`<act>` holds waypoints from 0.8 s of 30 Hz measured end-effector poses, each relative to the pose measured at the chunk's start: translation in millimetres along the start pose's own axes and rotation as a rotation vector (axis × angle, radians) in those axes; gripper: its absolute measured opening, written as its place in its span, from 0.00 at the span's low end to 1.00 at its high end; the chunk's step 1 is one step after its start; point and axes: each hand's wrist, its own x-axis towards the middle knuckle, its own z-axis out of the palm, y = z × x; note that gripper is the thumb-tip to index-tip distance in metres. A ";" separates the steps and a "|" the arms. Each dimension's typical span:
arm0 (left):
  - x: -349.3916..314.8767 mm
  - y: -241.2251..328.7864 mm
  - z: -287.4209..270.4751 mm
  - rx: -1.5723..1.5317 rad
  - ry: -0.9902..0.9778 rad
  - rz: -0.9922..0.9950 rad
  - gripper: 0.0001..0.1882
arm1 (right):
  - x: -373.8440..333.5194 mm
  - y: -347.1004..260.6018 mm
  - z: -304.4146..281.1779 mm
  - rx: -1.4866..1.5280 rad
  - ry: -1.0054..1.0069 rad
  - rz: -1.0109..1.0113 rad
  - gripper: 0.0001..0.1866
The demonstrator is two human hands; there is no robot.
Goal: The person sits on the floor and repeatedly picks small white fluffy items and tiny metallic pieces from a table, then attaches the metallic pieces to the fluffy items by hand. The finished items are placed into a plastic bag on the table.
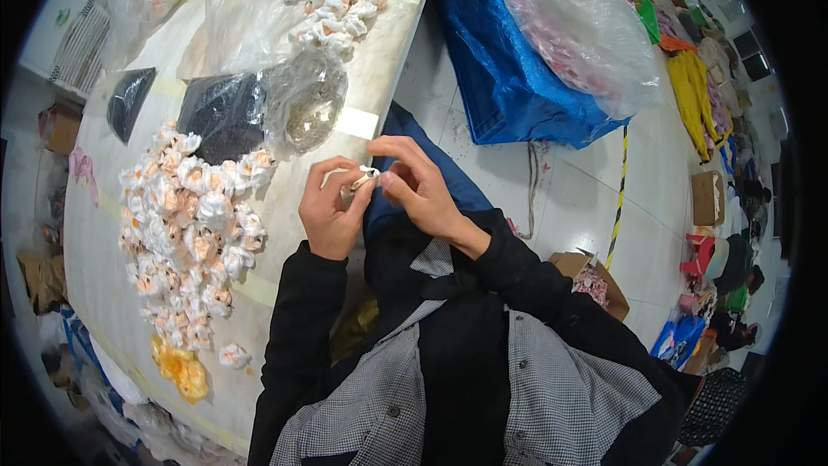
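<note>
My left hand (pixel 329 214) is closed in a pinch over the table's right edge, thumb and fingertips on a small white piece (pixel 369 172) with a dark spot, like a little artificial flower. From the right, my right hand (pixel 424 194) meets it with curled fingers, its thumb and fingertips at the same piece. The fingers partly cover the piece, so its full shape is hidden. Left of my hands, a loose pile of white and peach artificial flowers (pixel 203 223) lies on the table (pixel 280 198). One flower (pixel 233 355) rests apart at the near end, beside a crumpled yellow-orange flower (pixel 181 371).
Beyond my hands lie a clear plastic bag (pixel 312 108), a dark packet (pixel 222 108) and another flower pile (pixel 341 17). To the right stand a blue tarpaulin-covered bin (pixel 509 95) topped by a clear bag with pink contents (pixel 595 43), and a cardboard box (pixel 617 298).
</note>
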 end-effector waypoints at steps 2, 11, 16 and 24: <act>-3.4 -2.0 -5.6 -0.034 0.011 -0.068 0.12 | -2.1 -10.3 5.7 0.113 -0.107 0.184 0.13; 6.7 1.4 -16.9 -0.084 -0.056 -0.037 0.13 | 9.8 -3.8 3.8 -0.687 0.080 -0.425 0.19; 10.6 7.4 -14.0 0.018 -0.080 0.001 0.13 | 9.6 -5.4 -0.4 -0.839 0.067 -0.499 0.22; 5.9 -2.0 -9.3 0.044 -0.077 0.069 0.14 | 8.7 -4.5 -3.6 -0.900 0.065 -0.538 0.25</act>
